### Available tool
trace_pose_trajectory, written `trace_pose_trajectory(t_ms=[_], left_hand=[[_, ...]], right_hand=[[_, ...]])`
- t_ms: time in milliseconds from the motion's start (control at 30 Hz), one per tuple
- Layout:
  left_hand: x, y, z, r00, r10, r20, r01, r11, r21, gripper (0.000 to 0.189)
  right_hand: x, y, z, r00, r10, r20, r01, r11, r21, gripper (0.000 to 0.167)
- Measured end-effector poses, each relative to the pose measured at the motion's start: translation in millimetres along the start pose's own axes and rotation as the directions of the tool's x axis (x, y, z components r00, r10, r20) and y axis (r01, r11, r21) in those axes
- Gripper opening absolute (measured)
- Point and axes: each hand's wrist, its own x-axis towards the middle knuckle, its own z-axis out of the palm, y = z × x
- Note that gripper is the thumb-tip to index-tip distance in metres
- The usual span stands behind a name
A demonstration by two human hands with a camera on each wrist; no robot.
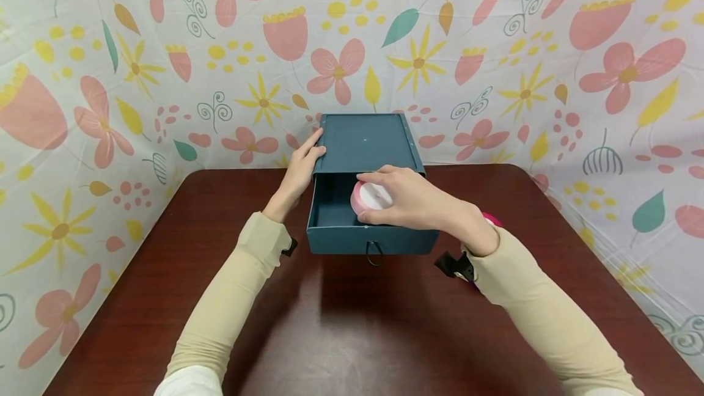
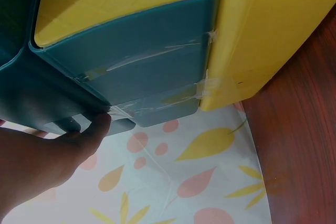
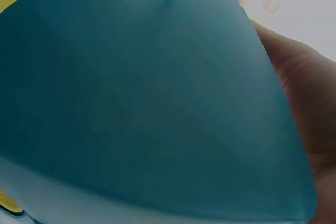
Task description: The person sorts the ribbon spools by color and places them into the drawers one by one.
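Note:
A dark teal drawer cabinet point(image 1: 363, 142) stands at the back of the table, its drawer point(image 1: 371, 240) pulled out towards me. My right hand point(image 1: 409, 200) grips a round pink roll with a white flat face point(image 1: 374, 196), between thumb and fingers, over the open drawer. My left hand point(image 1: 299, 167) rests against the cabinet's left side near the top, fingers extended. In the left wrist view, the left thumb point(image 2: 97, 135) touches the teal casing. The right wrist view is mostly filled by the drawer's teal front point(image 3: 157, 98); part of the right hand point(image 3: 304, 87) shows beyond its edge, the roll hidden.
A black loop handle point(image 1: 374, 253) hangs on the drawer front. Yellow point(image 2: 262, 45) and teal sections joined with clear tape show in the left wrist view. Something magenta point(image 1: 491, 219) lies partly hidden behind the right wrist. A flowered cloth point(image 1: 341, 17) backs the brown table point(image 1: 220, 219).

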Motion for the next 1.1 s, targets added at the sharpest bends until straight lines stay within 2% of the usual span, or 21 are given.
trace_pose_trajectory(t_ms=[500,867,967,1100], left_hand=[[0.6,-1.0,-0.9,1.000,-0.012,-0.001,0.012,1.000,-0.016,0.054],[0.4,0.2,-1.6,1.000,-0.008,-0.003,0.008,1.000,-0.014,0.053],[0.2,0.2,-1.7,1.000,-0.005,-0.001,0.005,1.000,-0.013,0.053],[0.9,0.4,-1.4,1.000,-0.001,0.003,0.001,1.000,-0.014,0.053]], right_hand=[[18.3,4.4,12.8,0.993,0.032,0.117,-0.026,0.998,-0.049,0.071],[25.4,9.6,17.6,0.991,0.003,0.137,0.005,0.998,-0.060,0.067],[24.6,12.0,16.4,0.990,-0.019,0.139,0.024,0.999,-0.037,0.062],[17.7,13.9,9.8,0.991,-0.031,0.133,0.025,0.999,0.045,0.054]])
